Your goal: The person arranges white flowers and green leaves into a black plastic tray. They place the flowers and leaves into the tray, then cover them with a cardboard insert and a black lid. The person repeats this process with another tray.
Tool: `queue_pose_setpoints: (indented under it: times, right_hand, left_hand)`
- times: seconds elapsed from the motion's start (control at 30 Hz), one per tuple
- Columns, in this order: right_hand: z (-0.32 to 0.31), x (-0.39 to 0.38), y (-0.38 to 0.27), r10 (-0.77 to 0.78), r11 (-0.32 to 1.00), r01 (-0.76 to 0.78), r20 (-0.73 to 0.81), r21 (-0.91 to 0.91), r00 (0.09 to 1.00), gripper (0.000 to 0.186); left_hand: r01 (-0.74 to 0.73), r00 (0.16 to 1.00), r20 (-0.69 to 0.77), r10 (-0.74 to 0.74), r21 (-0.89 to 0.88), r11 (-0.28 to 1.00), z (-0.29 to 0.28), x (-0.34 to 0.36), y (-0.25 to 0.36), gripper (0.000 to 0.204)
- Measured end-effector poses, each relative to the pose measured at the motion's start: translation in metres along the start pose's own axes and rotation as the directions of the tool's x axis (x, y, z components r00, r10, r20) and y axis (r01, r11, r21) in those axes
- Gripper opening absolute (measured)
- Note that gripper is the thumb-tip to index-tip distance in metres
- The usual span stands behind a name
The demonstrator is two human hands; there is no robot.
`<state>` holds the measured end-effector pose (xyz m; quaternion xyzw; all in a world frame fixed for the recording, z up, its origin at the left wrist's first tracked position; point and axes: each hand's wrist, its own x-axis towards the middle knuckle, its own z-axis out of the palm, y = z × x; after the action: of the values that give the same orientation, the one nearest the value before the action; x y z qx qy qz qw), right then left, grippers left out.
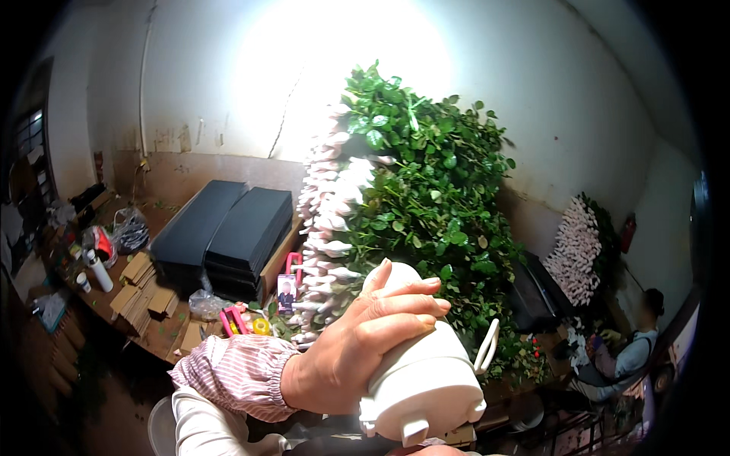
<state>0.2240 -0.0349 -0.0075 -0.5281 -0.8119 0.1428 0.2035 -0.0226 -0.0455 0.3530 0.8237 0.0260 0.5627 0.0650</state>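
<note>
A white bottle (426,372) tilts at five o'clock, my left hand (338,349) wrapping it, fingers slightly spread, seemingly steadying it; my right hand's (433,450) grip I can't tell. Rose stems (441,197) stack at one o'clock, heads (328,220) aligned, likely against bruising.

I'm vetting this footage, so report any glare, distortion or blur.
Head view: glare burns out the upper middle of the wall; the fisheye curves the ceiling edge at upper right and leaves black corners; the left hand and white container look fairly sharp, while the seated person at far right is small and soft.
</note>
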Motion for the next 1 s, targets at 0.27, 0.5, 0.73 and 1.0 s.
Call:
queue_pose_setpoints:
  times: [0.27,0.5,0.73,1.0]
  right_hand:
    - [-0.015,0.006,0.01,0.025,0.998,-0.023,-0.052,0.051,0.998,0.035]
    - [-0.007,0.014,0.009,0.052,0.998,-0.05,-0.065,0.033,0.996,0.034]
    - [-0.004,0.024,0.004,0.058,0.998,-0.055,-0.056,0.039,0.997,0.033]
    - [-0.006,0.025,0.004,0.07,0.997,-0.069,-0.049,0.032,0.996,0.032]
  left_hand:
    - [-0.035,0.999,0.009,0.035,0.025,0.999,0.025,0.029,0.007,0.041]
    - [-0.146,0.989,0.001,0.147,0.105,0.984,0.021,0.042,0.007,0.039]
    - [-0.245,0.968,-0.025,0.251,0.144,0.959,0.013,0.049,0.007,0.038]
    - [-0.415,0.898,-0.083,0.432,0.169,0.894,0.009,0.06,0.004,0.042]
